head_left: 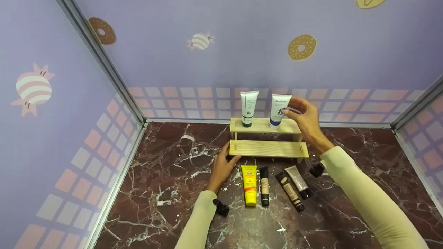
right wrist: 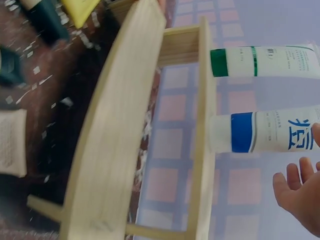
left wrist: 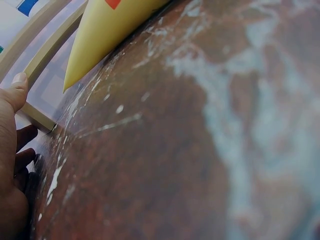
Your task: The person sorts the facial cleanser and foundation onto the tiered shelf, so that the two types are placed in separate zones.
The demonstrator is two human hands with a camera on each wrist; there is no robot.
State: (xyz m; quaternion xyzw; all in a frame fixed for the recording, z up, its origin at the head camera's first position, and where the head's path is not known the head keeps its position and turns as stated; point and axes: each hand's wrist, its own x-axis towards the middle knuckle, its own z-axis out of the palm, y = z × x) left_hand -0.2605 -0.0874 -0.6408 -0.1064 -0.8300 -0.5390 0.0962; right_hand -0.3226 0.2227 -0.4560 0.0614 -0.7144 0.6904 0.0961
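A two-step wooden display rack (head_left: pixel 268 148) stands against the back wall. My left hand (head_left: pixel 221 169) holds the left end of its lower step; the thumb (left wrist: pixel 19 85) lies at the board's edge. On the upper step, a white squeeze tube with a blue band (head_left: pixel 279 109) stands upright on its cap. My right hand (head_left: pixel 306 117) pinches this tube at its right edge, thumb in front; the fingertips behind it are hidden in the head view. To its left, a white squeeze tube with a dark green cap (head_left: pixel 249 108) stands upright on the same step.
In front of the rack lie a yellow tube (head_left: pixel 250 185), a black-and-beige tube (head_left: pixel 264 186), a black-and-gold tube (head_left: pixel 290 192) and a silvery tube with a black cap (head_left: pixel 297 180). Purple wall panels (head_left: pixel 242 45) enclose the dark marbled tabletop (head_left: pixel 166 180).
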